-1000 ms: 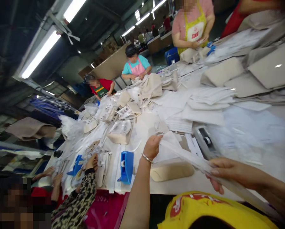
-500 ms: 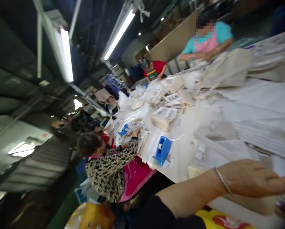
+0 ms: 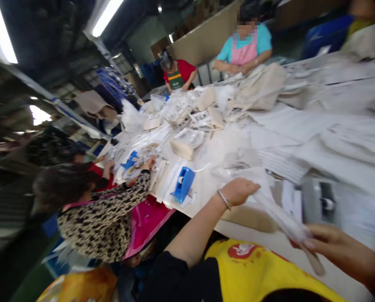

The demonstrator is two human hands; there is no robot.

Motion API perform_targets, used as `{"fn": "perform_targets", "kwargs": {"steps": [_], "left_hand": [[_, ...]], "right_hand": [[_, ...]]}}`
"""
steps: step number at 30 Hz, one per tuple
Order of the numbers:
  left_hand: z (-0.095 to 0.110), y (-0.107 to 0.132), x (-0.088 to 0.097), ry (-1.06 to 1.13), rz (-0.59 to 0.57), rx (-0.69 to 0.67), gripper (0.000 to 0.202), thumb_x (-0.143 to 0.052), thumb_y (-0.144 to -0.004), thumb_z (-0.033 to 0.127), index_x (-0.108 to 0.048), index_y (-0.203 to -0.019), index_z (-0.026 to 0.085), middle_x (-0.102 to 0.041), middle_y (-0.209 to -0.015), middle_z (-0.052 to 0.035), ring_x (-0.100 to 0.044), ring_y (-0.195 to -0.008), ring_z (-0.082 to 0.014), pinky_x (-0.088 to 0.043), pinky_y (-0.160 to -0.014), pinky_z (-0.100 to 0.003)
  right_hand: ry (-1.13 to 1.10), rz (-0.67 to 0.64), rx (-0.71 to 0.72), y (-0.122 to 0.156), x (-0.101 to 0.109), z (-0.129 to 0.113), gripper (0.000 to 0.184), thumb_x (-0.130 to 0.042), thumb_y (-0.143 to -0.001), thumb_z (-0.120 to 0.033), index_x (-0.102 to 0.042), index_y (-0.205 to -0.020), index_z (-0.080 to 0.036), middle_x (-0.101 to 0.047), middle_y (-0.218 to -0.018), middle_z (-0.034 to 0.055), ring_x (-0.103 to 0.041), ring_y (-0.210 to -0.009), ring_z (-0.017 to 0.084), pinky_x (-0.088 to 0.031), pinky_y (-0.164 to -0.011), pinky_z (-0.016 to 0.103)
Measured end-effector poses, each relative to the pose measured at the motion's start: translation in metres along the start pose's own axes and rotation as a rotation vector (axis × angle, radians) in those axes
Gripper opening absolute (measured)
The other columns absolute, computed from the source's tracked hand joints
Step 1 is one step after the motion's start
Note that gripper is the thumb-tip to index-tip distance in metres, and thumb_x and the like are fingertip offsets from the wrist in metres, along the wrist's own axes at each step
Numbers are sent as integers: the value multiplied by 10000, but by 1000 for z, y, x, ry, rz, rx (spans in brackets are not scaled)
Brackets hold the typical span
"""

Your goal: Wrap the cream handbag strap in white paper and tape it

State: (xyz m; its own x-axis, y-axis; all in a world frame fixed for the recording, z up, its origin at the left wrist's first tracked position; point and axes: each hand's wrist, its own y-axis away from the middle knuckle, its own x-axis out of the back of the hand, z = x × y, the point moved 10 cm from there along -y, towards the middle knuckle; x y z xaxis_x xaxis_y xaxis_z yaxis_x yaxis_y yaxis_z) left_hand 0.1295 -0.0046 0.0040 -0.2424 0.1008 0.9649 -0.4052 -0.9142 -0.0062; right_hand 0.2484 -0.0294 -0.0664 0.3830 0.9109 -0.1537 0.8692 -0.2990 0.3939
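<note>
Broadly, you stand at the near edge of a long white work table [image 3: 234, 147] heaped with pale fabric pieces and plastic, with co-workers bent over it on your left and at the far side. Between your hands runs a clear plastic bag [image 3: 278, 212], stretched low over the table edge and just in front of a grey tape dispenser [image 3: 319, 201]; a blue tape dispenser [image 3: 182, 188] sits well to the left. Your left hand [image 3: 240, 191] has curled fingers pinching the bag's upper end, and your right hand [image 3: 338, 247] seems closed on its lower end, though blur hides the grip. You look to be pulling the bag taut; opening or filling it would call for a steady two-handed hold.
</note>
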Motion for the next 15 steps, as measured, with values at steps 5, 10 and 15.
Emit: {"fn": "perform_targets", "kwargs": {"steps": [5,10,15], "left_hand": [[-7,-2,1,263,62,12,376,-339,-749,83,-483,-1089,152,-577,-922,-105,-514,-897,-195,-393,-830,-324],[-7,-6,5,257,91,31,379,-331,-744,83,-475,-1089,146,-572,-989,-96,-502,-944,-184,-394,-865,-325],[-16,-2,5,200,119,65,372,-335,-742,82,-474,-1083,137,-579,-980,-94,-507,-939,-185,-419,-844,-341]], "right_hand": [[-128,-8,74,15,-3,-37,315,-650,-588,-428,-623,-687,-131,-580,-621,37,-476,-592,148,-350,-548,258],[-307,15,123,11,-3,-59,379,-708,-512,-394,-612,-744,-110,-584,-637,47,-459,-541,116,-298,-460,218],[-375,22,77,13,-7,-46,305,-686,-574,-351,-611,-725,-96,-590,-609,54,-476,-525,107,-322,-461,209]]}}
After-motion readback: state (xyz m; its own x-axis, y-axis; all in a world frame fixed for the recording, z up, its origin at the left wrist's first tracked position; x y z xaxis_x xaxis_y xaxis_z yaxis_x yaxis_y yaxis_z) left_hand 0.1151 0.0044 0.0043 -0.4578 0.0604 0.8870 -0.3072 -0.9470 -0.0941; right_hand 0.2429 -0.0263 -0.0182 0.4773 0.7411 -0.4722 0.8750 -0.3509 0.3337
